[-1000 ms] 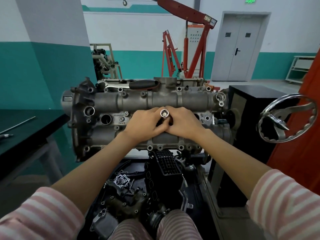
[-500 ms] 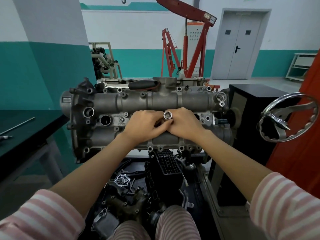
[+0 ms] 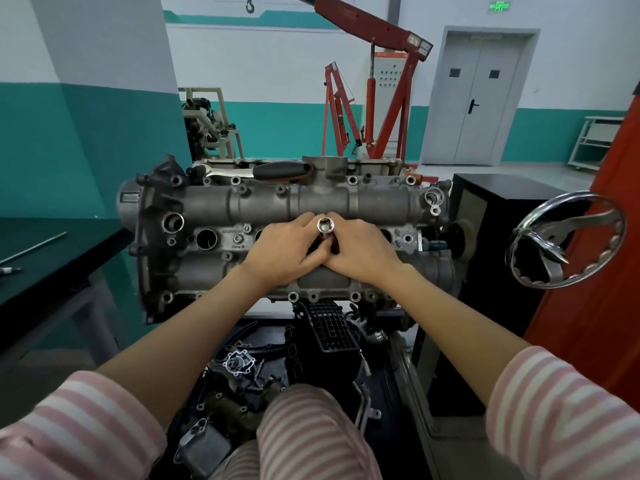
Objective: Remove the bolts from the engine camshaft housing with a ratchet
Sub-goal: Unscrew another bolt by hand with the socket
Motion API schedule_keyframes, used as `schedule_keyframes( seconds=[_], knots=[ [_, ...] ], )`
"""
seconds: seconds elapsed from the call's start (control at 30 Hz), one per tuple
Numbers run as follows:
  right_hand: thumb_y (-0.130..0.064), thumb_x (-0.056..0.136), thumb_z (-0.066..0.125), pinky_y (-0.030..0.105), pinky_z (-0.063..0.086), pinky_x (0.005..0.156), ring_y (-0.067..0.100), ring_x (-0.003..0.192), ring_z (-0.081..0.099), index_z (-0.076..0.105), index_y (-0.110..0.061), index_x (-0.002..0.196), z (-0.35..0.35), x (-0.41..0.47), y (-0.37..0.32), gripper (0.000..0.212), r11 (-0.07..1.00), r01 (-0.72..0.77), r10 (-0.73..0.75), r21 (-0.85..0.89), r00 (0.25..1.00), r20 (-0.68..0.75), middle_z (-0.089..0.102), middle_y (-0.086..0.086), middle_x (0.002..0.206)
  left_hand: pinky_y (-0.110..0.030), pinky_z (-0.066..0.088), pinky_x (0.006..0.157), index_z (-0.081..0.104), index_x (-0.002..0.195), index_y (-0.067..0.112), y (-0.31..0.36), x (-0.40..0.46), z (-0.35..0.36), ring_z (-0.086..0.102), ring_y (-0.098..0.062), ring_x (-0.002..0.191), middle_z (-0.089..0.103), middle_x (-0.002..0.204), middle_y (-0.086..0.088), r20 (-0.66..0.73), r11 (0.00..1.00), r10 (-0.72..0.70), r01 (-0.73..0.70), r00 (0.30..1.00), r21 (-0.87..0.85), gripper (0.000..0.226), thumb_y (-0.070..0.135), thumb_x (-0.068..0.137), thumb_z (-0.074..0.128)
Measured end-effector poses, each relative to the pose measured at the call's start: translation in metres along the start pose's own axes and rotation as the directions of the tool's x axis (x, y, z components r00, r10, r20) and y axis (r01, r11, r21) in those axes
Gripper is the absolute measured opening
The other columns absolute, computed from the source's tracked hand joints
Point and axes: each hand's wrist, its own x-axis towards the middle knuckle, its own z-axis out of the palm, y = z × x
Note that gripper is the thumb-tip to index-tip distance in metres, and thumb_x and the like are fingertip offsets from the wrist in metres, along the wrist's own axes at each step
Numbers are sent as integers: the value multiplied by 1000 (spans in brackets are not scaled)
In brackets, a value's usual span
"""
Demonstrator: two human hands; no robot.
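The camshaft housing (image 3: 277, 233) lay across the engine stand, directly in front of the operator. Both hands met at its centre: the left hand (image 3: 287, 252) and the right hand (image 3: 363, 252) were curled around a chrome socket (image 3: 325, 227), open end upward. The socket appeared hard, smooth and likely slippery; it was best gripped around its barrel. The ratchet handle (image 3: 282, 170) rested on the housing's far edge.
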Motion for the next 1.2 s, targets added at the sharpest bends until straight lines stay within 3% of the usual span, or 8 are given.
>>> schedule_keyframes(
  seconds=[0.1, 0.23, 0.4, 0.5, 0.7, 0.87, 1.13, 1.2],
  knots=[
    [-29, 80, 56, 27, 30, 51, 24, 63, 58, 40, -18, 81, 0, 0, 0, 19, 1000, 17, -18, -19, 999, -35, 58, 1, 67, -33, 39, 47, 61, 88, 5, -1, 0, -1, 55, -25, 58, 58, 75, -7, -22, 1000, 8, -7, 1000, 7, 51, 44, 87, 29],
    [-23, 65, 73, 22, 27, 48, 22, 49, 51, 49, -12, 60, -1, -3, -5, 27, 979, 76, -124, -190, 959, -256, 56, 1, 52, -32, 38, 46, 62, 78, 5, 0, -1, -2, 56, -26, 55, 59, 69, -7, -54, 1000, 16, -17, 998, -18, 47, 42, 88, 34],
    [-19, 59, 78, 22, 27, 48, 24, 41, 45, 55, -10, 47, -4, -4, -6, 27, 977, 68, -124, -203, 952, -279, 47, 7, 42, -29, 40, 43, 67, 76, 10, 1, -2, -3, 61, -27, 54, 65, 69, -4, -103, 998, 47, -43, 994, 46, 41, 41, 88, 42],
    [-22, 65, 69, 20, 26, 47, 23, 36, 46, 54, -11, 43, -3, -4, -6, 28, 969, 83, -150, -232, 945, -290, 48, 5, 39, -27, 39, 41, 65, 76, 9, 2, -2, -3, 61, -27, 52, 64, 68, -4, -115, 995, 68, -59, 991, 79, 40, 40, 88, 42],
    [-30, 86, 50, 28, 24, 54, 27, 66, 59, 62, -12, 72, 1, -1, 0, 25, 979, 36, -55, -202, 995, -89, 65, 8, 68, -27, 36, 40, 60, 75, 7, 4, -3, -7, 55, -26, 49, 59, 68, -4, -101, 998, 55, -53, 993, 29, 40, 40, 88, 41],
    [-32, 83, 50, 28, 29, 54, 25, 67, 59, 59, -15, 79, 2, 0, 2, 19, 992, 15, -21, -127, 999, -42, 65, 3, 71, -25, 33, 41, 57, 77, 6, 5, -1, -8, 54, -27, 48, 59, 69, -6, -72, 999, 51, -50, 996, 8, 37, 37, 86, 40],
    [-30, 83, 51, 30, 32, 52, 28, 64, 58, 36, -18, 82, -1, -3, -1, 18, 998, -1, 0, -64, 1000, -11, 62, 7, 71, -29, 37, 39, 54, 81, 0, 7, -1, -7, 52, -31, 45, 61, 71, -10, -38, 999, 18, -19, 999, -27, 42, 37, 86, 36],
    [-30, 84, 50, 30, 33, 52, 28, 65, 58, 41, -15, 82, 0, -3, -2, 18, 997, -14, 13, -71, 1000, -4, 62, 7, 71, -27, 33, 40, 54, 80, -1, 7, -1, -7, 51, -31, 43, 61, 68, -10, -36, 1000, 20, -21, 999, -20, 42, 36, 86, 36]
  ],
)
